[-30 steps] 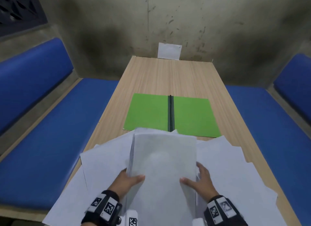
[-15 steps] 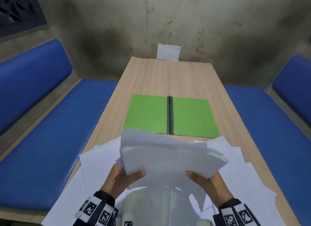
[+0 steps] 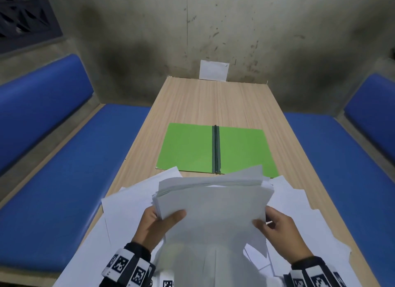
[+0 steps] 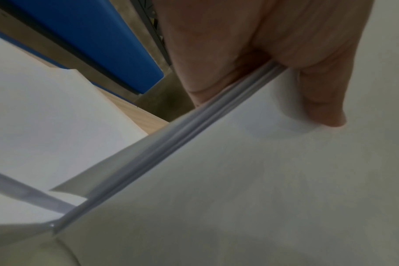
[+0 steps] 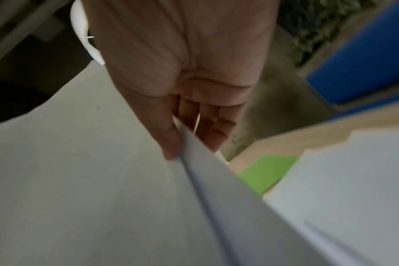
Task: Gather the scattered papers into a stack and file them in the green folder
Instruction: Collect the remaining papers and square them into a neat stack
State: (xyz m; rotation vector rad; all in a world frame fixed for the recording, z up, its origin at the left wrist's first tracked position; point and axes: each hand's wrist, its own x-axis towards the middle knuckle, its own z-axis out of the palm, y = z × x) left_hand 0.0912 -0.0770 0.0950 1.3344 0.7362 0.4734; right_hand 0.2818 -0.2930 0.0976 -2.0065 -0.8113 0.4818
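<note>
A thick stack of white papers [image 3: 213, 203] is lifted off the table and tilted up toward me. My left hand [image 3: 158, 224] grips its left edge, thumb on top; the left wrist view shows that thumb on the paper stack [image 4: 239, 180]. My right hand [image 3: 275, 227] pinches the right edge, thumb over the paper stack [image 5: 80, 162] and fingers behind. The green folder [image 3: 188, 150] lies open and flat on the table just beyond, dark spine in the middle, and the green folder's corner [image 5: 267, 171] shows in the right wrist view. Loose white sheets [image 3: 295, 203] lie under and around the stack.
The long wooden table [image 3: 213, 103] runs away from me to a stained wall. Blue benches [image 3: 64, 180] flank it on both sides. A small white sheet [image 3: 213, 70] leans against the wall at the far end. More loose sheets [image 3: 126, 205] spread over the near left.
The stack lay flat under both hands a second ago. Both hands have since gripped its sides and raised it off the table, and its top edge now tips up in front of the folder.
</note>
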